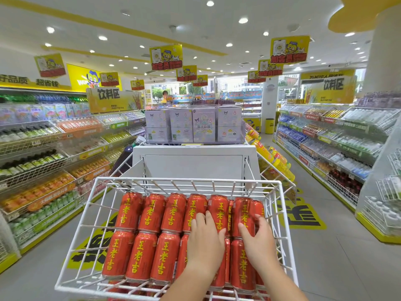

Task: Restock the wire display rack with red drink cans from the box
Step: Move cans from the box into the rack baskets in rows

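A white wire display rack stands right in front of me. Red drink cans with yellow characters lie in it in two rows, a far one and a near one. My left hand rests flat on the cans in the middle, fingers apart, gripping nothing. My right hand curls around a red can near the right end of the far row, fingers on its left side and thumb on its right. The box is out of view.
A white panel rises behind the rack, topped with purple cartons. Yellow bottles hang on the display's right side. Drink shelves line the aisle on the left and right. A person stands far off.
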`<state>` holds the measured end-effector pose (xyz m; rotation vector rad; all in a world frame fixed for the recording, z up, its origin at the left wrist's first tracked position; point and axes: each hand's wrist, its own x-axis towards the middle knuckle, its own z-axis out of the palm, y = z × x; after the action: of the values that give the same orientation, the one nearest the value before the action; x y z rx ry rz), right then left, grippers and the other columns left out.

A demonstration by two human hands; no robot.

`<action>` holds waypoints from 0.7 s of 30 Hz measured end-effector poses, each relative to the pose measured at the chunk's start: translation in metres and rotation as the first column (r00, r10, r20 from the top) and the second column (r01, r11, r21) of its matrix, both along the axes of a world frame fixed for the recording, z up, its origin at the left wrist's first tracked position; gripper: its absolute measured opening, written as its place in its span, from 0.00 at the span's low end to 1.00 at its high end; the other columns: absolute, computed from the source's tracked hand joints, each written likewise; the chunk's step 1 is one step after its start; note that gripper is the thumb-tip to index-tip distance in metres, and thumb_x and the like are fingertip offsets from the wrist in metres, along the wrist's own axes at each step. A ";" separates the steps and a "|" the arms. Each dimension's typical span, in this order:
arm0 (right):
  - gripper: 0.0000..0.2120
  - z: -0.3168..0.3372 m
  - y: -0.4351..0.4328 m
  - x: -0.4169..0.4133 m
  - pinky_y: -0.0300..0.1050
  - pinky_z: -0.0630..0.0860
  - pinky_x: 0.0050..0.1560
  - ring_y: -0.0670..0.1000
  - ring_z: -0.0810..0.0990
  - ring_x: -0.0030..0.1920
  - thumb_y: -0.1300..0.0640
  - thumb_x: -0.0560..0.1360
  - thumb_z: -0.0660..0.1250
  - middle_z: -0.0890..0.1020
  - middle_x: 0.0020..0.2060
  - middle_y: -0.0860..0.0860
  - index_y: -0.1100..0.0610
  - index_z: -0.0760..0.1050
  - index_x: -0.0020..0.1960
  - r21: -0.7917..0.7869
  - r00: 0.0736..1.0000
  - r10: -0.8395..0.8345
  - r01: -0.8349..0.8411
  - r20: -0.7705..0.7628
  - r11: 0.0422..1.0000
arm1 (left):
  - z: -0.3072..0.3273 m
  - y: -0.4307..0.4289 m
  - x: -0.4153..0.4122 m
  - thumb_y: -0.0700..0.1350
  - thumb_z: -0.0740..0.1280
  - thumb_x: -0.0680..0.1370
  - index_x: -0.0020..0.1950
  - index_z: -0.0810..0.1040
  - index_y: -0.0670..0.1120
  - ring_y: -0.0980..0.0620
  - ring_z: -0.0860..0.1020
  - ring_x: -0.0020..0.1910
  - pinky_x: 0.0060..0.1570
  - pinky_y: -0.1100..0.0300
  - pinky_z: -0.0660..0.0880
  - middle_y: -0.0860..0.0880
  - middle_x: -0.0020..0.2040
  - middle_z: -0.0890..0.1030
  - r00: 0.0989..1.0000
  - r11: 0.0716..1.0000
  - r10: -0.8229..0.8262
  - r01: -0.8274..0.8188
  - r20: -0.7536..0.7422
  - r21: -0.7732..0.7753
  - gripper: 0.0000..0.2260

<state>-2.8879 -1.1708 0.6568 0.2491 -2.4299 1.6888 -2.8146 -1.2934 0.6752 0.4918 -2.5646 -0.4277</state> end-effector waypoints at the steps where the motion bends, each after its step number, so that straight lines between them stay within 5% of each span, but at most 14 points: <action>1: 0.30 -0.001 0.000 0.001 0.48 0.67 0.68 0.53 0.70 0.70 0.49 0.78 0.69 0.71 0.71 0.53 0.57 0.64 0.76 0.012 1.000 -0.002 0.002 -0.007 1.000 | -0.002 0.000 0.001 0.58 0.60 0.83 0.80 0.62 0.42 0.47 0.69 0.68 0.65 0.56 0.73 0.46 0.68 0.70 1.000 1.000 0.007 -0.007 0.015 -0.014 0.31; 5: 0.31 0.001 0.000 0.005 0.50 0.66 0.71 0.53 0.68 0.72 0.47 0.79 0.66 0.68 0.73 0.53 0.58 0.62 0.78 0.083 1.000 0.000 0.002 -0.023 0.997 | -0.007 -0.005 0.004 0.61 0.70 0.76 0.69 0.78 0.44 0.46 0.78 0.54 0.49 0.54 0.81 0.46 0.56 0.78 0.999 0.990 0.052 -0.051 0.002 -0.133 0.29; 10: 0.32 0.008 0.003 0.007 0.50 0.63 0.72 0.55 0.66 0.73 0.47 0.81 0.63 0.66 0.73 0.56 0.60 0.59 0.78 0.233 0.999 0.011 -0.002 -0.037 0.973 | -0.005 -0.012 0.008 0.61 0.61 0.81 0.78 0.67 0.44 0.43 0.70 0.69 0.67 0.50 0.72 0.44 0.71 0.71 1.000 0.977 -0.004 0.005 0.006 -0.212 0.31; 21: 0.37 0.021 0.006 0.040 0.50 0.55 0.78 0.54 0.53 0.78 0.41 0.79 0.60 0.57 0.78 0.54 0.57 0.51 0.80 0.587 0.962 0.160 -0.001 -0.220 0.810 | 0.008 -0.042 0.051 0.67 0.50 0.80 0.84 0.49 0.47 0.41 0.49 0.82 0.80 0.41 0.47 0.42 0.83 0.52 0.971 0.932 -0.059 0.136 0.231 -0.335 0.38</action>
<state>-2.8484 -1.1646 0.6774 0.6180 -2.6804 0.8037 -2.7638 -1.3357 0.6833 0.2932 -2.8018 0.0584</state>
